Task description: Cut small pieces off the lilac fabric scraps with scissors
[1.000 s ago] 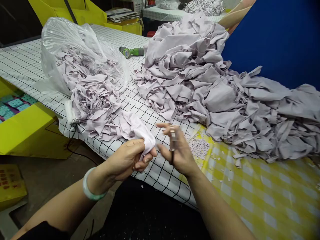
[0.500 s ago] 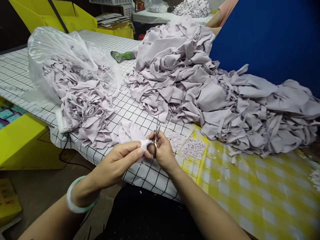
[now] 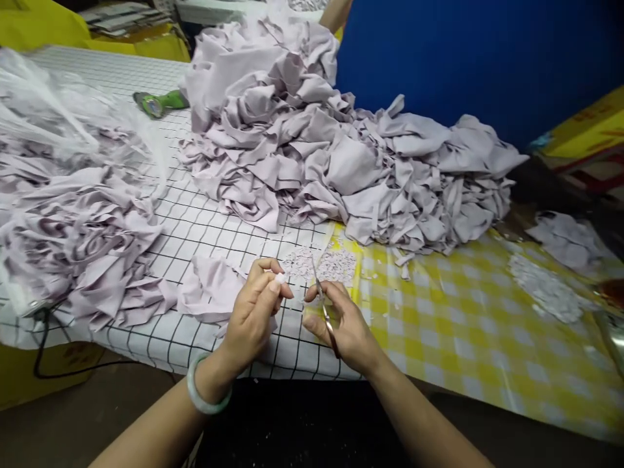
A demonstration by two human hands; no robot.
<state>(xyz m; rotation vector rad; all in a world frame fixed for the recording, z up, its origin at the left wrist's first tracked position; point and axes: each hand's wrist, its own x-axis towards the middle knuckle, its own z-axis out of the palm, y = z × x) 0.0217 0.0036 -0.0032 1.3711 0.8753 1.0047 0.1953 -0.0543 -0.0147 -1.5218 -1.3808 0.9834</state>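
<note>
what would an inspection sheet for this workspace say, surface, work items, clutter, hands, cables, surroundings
Surface: white grid-patterned cloth; yellow checked cover on the right.
Work items: scissors, small white piece, large pale fabric heap, second fabric pile by a clear plastic bag.
Clutter: tiny scraps beyond the hands; green tool, type unclear.
Hands: left hand pinches the white piece; right hand holds the scissors.
Cables: black cable hanging at the front left edge.
Surroundings: blue panel behind the heap; part of another person's arm beside it.
</note>
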